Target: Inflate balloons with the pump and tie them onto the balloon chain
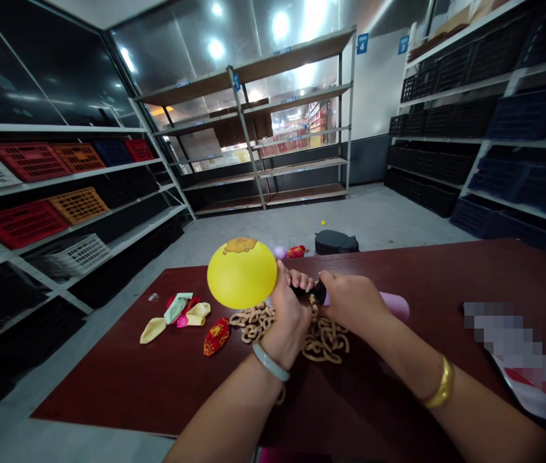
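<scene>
A partly inflated yellow balloon [242,275] with a brown cartoon print stands out to the left of my left hand [293,299]. That hand is closed around the balloon's neck end, where a black part shows between the hands. My right hand [352,297] grips a hand balloon pump, whose pink-purple barrel [395,306] sticks out to the right. Beneath both hands lies a heap of beige chain-like loops [328,339]. A red, gold-patterned uninflated balloon [217,336] rests beside the heap. Farther left are several limp balloons [179,308] in pale green, yellow and pink.
The dark red table [123,379] holds a blurred-out flat object [518,360] at right. Beyond its far edge are a black rounded object [336,242] and a red patterned item [296,251]. Shelving with crates [36,161] stands left, more racks right and behind.
</scene>
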Available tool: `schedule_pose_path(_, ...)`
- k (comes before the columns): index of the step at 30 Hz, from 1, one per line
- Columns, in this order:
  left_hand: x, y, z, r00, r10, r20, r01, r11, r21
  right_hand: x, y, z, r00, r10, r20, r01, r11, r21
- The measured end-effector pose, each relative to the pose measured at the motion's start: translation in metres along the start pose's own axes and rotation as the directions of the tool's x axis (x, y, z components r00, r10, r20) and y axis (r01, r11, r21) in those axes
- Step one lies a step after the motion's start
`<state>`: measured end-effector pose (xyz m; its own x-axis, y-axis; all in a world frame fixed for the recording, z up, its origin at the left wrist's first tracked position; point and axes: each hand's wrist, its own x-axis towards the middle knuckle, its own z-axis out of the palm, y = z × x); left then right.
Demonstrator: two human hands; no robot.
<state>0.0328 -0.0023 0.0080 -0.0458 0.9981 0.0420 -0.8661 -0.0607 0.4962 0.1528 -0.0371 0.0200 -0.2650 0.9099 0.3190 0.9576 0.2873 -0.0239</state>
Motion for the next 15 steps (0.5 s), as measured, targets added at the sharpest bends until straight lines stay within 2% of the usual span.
schedule_pose_path(3, -0.004, -0.005, 0.002, 1.0, -0.014, -0.008, 0.014, 1.0, 0.008, -0.001, -0.005, 0.001, 1.0, 0.014, -0.003, -0.014, 1.0, 0.004)
schedule_pose_path(7, -0.003, 0.008, 0.006, 1.0, 0.008, 0.019, -0.009, 0.999, 0.042, -0.001, -0.008, 0.003, 0.999, 0.022, -0.039, -0.02, 0.999, 0.046)
schedule_pose_path(11, 0.01, 0.046, 0.005, 0.993, 0.088, 0.073, -0.093, 0.994, 0.06, 0.003, 0.002, 0.002, 1.0, 0.008, 0.014, -0.009, 0.997, 0.077)
schedule_pose_path(15, 0.026, 0.092, -0.003, 0.979, 0.204, 0.015, -0.205, 0.979, 0.017, 0.008, 0.019, 0.0, 0.999, 0.006, 0.051, -0.008, 0.999, 0.048)
